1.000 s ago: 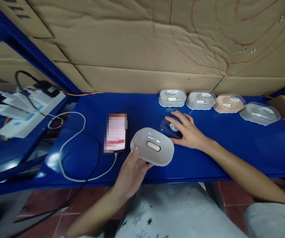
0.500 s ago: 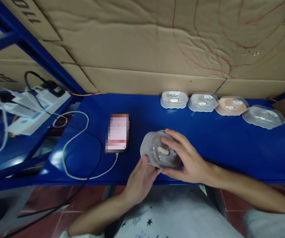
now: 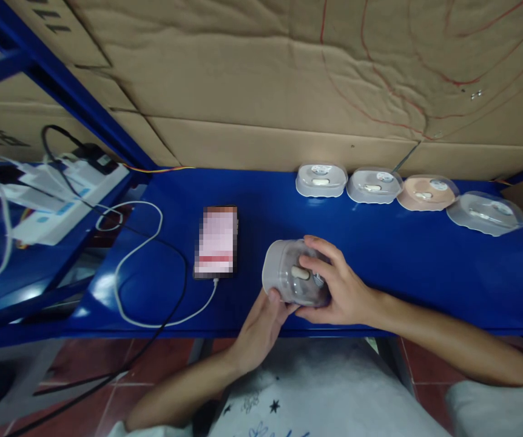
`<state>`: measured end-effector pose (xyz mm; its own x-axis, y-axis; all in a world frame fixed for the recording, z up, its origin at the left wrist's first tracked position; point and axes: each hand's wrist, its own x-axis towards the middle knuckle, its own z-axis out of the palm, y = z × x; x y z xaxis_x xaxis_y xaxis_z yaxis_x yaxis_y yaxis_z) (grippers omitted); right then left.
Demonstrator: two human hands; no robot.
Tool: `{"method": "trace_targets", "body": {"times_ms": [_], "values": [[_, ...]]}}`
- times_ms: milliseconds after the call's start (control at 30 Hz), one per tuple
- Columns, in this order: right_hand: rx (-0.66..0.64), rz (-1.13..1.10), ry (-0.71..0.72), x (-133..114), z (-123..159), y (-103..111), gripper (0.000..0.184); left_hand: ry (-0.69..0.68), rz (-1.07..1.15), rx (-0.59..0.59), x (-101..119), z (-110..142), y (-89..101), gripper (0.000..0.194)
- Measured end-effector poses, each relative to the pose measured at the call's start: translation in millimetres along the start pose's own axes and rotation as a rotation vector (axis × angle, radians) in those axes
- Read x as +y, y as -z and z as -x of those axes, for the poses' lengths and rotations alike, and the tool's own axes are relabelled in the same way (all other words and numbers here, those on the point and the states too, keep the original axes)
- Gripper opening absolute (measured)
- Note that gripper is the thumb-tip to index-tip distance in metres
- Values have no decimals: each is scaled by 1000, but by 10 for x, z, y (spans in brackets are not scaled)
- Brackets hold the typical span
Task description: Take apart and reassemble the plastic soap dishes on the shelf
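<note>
Over the blue table (image 3: 252, 188), your left hand (image 3: 258, 331) grasped the gray dish (image 3: 271, 267) by its rim while your right hand (image 3: 350, 297) spanned the clear lid (image 3: 296, 293), both seemingly light, stiff and slippery, best held by the edges.

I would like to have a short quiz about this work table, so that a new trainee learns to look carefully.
1. True or false: a white cable is plugged into the phone.
2. Multiple choice: counted from the person's left, what colour is the third covered dish in the back row?
A) green
B) peach
C) black
3. Fill in the blank: the left hand holds the grey dish, while the clear cover over it is held by the ____.

Key: 1. True; 2. B; 3. right hand.
</note>
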<state>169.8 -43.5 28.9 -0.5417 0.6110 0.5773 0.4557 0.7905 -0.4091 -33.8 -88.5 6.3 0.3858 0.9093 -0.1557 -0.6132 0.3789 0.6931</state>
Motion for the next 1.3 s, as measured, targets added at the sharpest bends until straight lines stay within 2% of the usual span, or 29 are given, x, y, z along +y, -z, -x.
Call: {"method": "trace_targets", "body": {"times_ms": [100, 167, 267, 367, 467, 567, 633, 700, 767, 867, 967, 1133, 1200, 1300], "values": [[-75, 0, -51, 63, -89, 37, 88, 33, 26, 92, 78, -92, -51, 61], [-130, 1, -55, 194, -223, 66, 84, 42, 63, 163, 145, -159, -83, 57], [-190, 69, -37, 534, -543, 68, 81, 24, 116, 231, 220, -223, -86, 52], [-380, 137, -27, 919, -944, -1, 95, 39, 121, 248, 237, -225, -42, 51], [-524, 229, 6, 1205, -1322, -110, 94, 49, 106, 225, 217, -202, 2, 46], [-535, 320, 62, 1371, -1574, -170, 92, 53, 81, 198, 205, -189, 25, 39], [-479, 361, 53, 1450, -1626, -135, 94, 56, 59, 187, 210, -188, 31, 35], [-397, 379, -17, 1523, -1564, -38, 88, 64, 36, 184, 223, -191, 33, 33], [-329, 417, -139, 1581, -1402, 91, 74, 68, 16, 178, 233, -196, 30, 32], [-322, 515, -274, 1555, -1051, 263, 68, 70, -16, 165, 231, -201, 19, 31], [-370, 541, -244, 1293, -696, 358, 77, 72, -23, 162, 213, -201, 10, 32], [-472, 385, -72, 665, -278, 447, 81, 94, 41, 154, 189, -192, 21, 43], [-453, 359, -95, 539, -177, 470, 82, 87, 41, 156, 179, -186, 27, 43], [-361, 351, -178, 464, -92, 466, 79, 69, 12, 157, 161, -179, 19, 41]]}}
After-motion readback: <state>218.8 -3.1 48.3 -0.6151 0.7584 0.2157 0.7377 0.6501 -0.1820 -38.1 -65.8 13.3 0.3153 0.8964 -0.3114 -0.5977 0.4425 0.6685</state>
